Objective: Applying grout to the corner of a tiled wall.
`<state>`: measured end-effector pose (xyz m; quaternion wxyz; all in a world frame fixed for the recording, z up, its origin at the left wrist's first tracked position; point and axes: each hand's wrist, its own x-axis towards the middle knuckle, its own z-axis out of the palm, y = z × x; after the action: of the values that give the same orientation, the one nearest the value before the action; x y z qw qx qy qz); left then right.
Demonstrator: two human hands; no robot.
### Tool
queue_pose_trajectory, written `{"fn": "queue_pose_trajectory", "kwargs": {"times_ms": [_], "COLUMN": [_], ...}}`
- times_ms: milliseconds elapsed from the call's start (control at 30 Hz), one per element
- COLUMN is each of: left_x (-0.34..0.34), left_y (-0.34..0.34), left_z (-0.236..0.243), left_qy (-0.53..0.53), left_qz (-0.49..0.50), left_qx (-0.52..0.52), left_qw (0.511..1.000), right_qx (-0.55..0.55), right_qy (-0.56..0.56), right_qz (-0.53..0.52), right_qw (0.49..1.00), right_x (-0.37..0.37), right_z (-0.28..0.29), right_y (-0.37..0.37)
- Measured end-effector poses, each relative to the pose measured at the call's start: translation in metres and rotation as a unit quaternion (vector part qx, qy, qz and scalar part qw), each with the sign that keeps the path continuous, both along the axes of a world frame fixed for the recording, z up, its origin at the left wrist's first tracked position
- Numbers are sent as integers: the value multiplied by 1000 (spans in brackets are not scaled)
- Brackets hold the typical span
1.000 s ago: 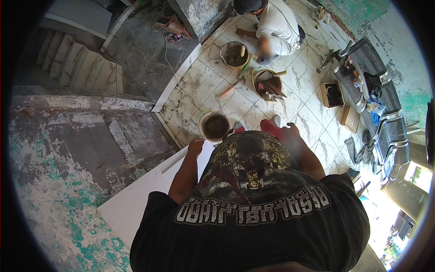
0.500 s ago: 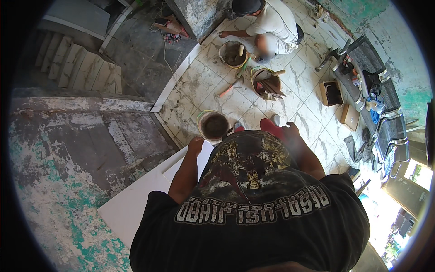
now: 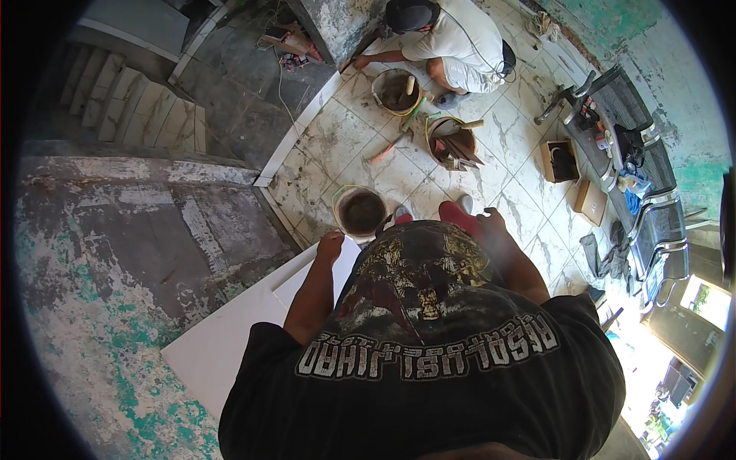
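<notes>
My left hand (image 3: 331, 245) hangs by my left side, over the corner of a white board (image 3: 203, 349) and close to a bucket of grey-brown mix (image 3: 362, 212). Its fingers are curled closed; whatever may be inside them is hidden. On the other side, my right hand (image 3: 493, 222) hangs low beside my red-clad leg (image 3: 458, 216). Its fingers are slightly apart, and nothing shows between them. The mix bucket stands on the tiled floor just ahead of my left foot.
A co-worker (image 3: 464, 46) crouches ahead by a second mix bucket (image 3: 396, 92). Near it are a tool bucket (image 3: 451, 143) and a hammer (image 3: 391, 147). Metal chairs (image 3: 659, 184) and cardboard boxes (image 3: 560, 161) line the right. Stairs (image 3: 142, 107) lie left.
The co-worker has leaned left, and their outstretched hand has moved left toward the foot of the pillar. My hands have stayed almost where they were.
</notes>
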<state>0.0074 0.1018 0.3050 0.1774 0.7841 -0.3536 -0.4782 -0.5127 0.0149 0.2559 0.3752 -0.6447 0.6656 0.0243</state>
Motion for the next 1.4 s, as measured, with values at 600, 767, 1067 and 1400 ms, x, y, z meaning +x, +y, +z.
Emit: {"fn": "queue_pose_trajectory", "kwargs": {"times_ms": [600, 767, 1067, 1400], "left_x": [-5, -6, -7, -9], "left_y": [-8, -7, -3, -2], "left_z": [19, 19, 13, 14], "left_qy": [-6, 6, -5, 19], "left_qz": [-6, 2, 13, 16], "left_qx": [4, -9, 2, -6], "left_qw": [1000, 1000, 1000, 1000], "right_qx": [10, -2, -58, -21], "right_qy": [-44, -49, -61, -60], "right_qz": [-59, -41, 27, 2], "right_qw": [997, 998, 996, 998], "right_x": [-11, -24, -22, -27], "right_z": [-32, -60, -47, -47], "right_y": [9, 12, 12, 12]}}
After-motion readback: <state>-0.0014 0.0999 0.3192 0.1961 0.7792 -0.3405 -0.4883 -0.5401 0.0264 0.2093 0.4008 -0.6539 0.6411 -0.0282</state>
